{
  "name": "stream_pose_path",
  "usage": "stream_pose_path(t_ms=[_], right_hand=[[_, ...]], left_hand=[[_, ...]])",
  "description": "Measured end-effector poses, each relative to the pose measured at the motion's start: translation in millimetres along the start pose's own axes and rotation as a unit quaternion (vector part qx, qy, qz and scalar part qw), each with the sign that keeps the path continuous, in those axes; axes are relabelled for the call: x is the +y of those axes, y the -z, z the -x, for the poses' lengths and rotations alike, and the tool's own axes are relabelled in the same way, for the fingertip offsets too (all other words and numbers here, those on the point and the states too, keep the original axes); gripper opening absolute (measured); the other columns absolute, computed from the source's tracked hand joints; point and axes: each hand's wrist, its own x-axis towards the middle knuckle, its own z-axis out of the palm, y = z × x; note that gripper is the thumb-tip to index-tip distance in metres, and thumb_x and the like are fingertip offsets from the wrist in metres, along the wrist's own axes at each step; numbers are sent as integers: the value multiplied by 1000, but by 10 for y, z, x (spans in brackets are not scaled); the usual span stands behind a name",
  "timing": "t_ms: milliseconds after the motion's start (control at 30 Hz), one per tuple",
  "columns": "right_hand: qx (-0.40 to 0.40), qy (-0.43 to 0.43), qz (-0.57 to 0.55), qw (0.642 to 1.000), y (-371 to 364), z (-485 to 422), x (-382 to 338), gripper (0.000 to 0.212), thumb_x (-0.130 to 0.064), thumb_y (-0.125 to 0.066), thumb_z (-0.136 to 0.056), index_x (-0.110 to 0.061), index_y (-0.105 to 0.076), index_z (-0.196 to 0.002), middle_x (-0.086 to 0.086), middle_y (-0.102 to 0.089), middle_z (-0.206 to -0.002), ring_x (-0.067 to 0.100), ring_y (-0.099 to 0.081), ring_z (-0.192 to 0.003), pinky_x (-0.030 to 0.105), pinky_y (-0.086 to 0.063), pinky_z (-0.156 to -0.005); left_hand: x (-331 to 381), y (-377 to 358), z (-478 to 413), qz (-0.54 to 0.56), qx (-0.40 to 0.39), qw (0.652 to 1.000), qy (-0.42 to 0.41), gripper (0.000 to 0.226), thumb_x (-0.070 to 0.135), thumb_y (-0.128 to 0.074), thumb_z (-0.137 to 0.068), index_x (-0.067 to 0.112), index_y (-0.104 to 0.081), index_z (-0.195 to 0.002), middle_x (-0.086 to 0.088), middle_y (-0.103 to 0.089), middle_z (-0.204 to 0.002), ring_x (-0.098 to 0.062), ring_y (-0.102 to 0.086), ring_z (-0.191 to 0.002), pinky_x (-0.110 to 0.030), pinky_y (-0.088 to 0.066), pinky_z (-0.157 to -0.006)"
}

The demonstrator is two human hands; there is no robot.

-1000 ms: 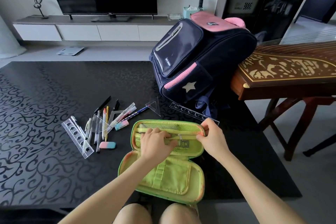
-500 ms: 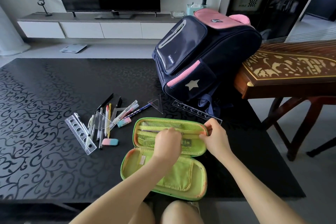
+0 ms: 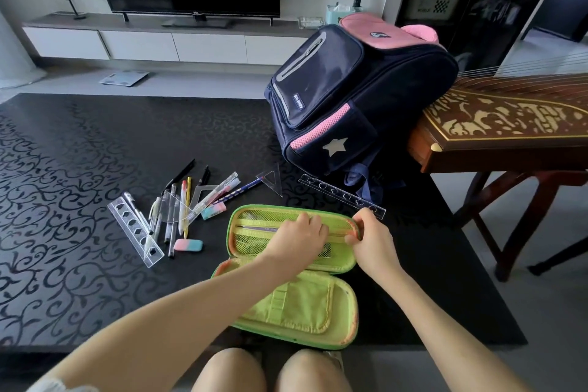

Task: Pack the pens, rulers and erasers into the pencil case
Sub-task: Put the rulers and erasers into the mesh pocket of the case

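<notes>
A green pencil case (image 3: 299, 307) lies open at the near edge of the black table (image 3: 79, 153). My left hand (image 3: 299, 239) is closed on the zip of the mesh pocket in its far half. My right hand (image 3: 370, 242) pinches that half's right rim. Left of the case lie several pens (image 3: 173, 216), a clear stencil ruler (image 3: 135, 229), a protractor and two pink-and-blue erasers (image 3: 188, 245) (image 3: 213, 211). A small clear triangle (image 3: 272, 181) and a second stencil ruler (image 3: 340, 194) lie just beyond the case.
A navy and pink backpack (image 3: 350, 99) stands behind the case on the right. An inlaid wooden zither (image 3: 509, 124) on a stand borders the table's right side. A TV unit runs along the far wall. My knees are below the table edge.
My left hand has slid to the right along the mesh pocket's zip. My right hand has kept its pinch on the case's right rim. The pens, rulers and erasers have not moved.
</notes>
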Motion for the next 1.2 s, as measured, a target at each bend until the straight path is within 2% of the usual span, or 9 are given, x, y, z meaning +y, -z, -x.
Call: stream_pose_path(t_ms=[100, 233, 400, 500, 600, 733, 900, 1067, 1200], right_hand=[[2, -6, -35, 999, 12, -46, -12, 19, 1, -63, -79, -12, -51, -87, -4, -58, -81, 11, -56, -73, 19, -42, -61], [18, -23, -61, 998, 44, -70, 27, 20, 4, -64, -78, -11, -53, -87, -6, -57, -80, 9, -56, -72, 16, -42, -61], [16, -32, -24, 999, -43, -158, -15, 19, 1, -62, -81, -13, -52, -91, -1, -59, -86, 17, -58, -79, 25, -42, -65], [-21, -27, 82, 996, -59, -235, -22, 13, -8, -58, -86, -14, -55, -98, -1, -62, -89, 20, -61, -83, 28, -42, -64], [5, -27, 139, 990, 3, -354, 58, 26, -26, -55, -90, -14, -61, -112, 3, -66, -103, 24, -61, -94, 31, -45, -70], [54, -49, 172, 982, 60, -650, 218, 31, -27, -51, -93, -5, -61, -111, 16, -62, -113, 36, -55, -103, 39, -42, -83], [13, -92, 279, 956, -8, -832, 282, 29, -25, -59, -88, -9, -59, -112, 15, -56, -118, 35, -49, -108, 41, -43, -85], [-32, -150, 233, 960, 61, -858, 271, 41, -26, -69, -80, -23, -55, -119, 13, -55, -123, 35, -50, -112, 42, -42, -92], [-31, -133, 206, 969, 113, -640, 318, 40, -22, -71, -78, -24, -58, -116, 9, -62, -116, 31, -58, -102, 40, -48, -85]], left_hand=[[-33, 37, 117, 132, 47, 984, 114, 20, 0, -47, -88, 5, -51, -107, -9, -57, -103, -22, -55, -87, -30, -47, -66], [-545, -58, 439, 286, 89, 908, 292, 17, 12, -45, -93, 7, -53, -79, -6, -61, -77, -23, -57, -66, -36, -49, -61], [-905, -199, 744, 244, 80, 908, 332, 29, 22, -41, -97, 9, -45, -72, -1, -50, -69, -20, -45, -61, -30, -24, -50], [-941, -216, 757, 235, 95, 911, 326, 31, 33, -44, -95, 9, -49, -76, -1, -52, -73, -21, -47, -64, -34, -37, -54], [-979, -185, 795, 216, 146, 926, 273, 20, 26, -55, -90, 10, -57, -78, -1, -55, -76, -22, -48, -67, -35, -45, -59], [-903, -148, 815, 189, 154, 959, 142, 5, 13, -65, -83, 12, -68, -80, -2, -64, -83, -23, -58, -80, -30, -45, -64], [-911, -177, 804, 227, 148, 953, 137, 9, 19, -61, -86, 14, -69, -84, 2, -63, -91, -19, -55, -90, -30, -47, -76], [-876, -232, 908, 241, 122, 962, 35, 26, 53, -63, -75, 28, -72, -77, 11, -62, -85, -11, -52, -84, -26, -47, -73], [-759, -437, 1040, 110, 34, 987, -115, 43, 69, -46, -68, 41, -69, -93, 14, -65, -98, -13, -57, -88, -24, -54, -71]])
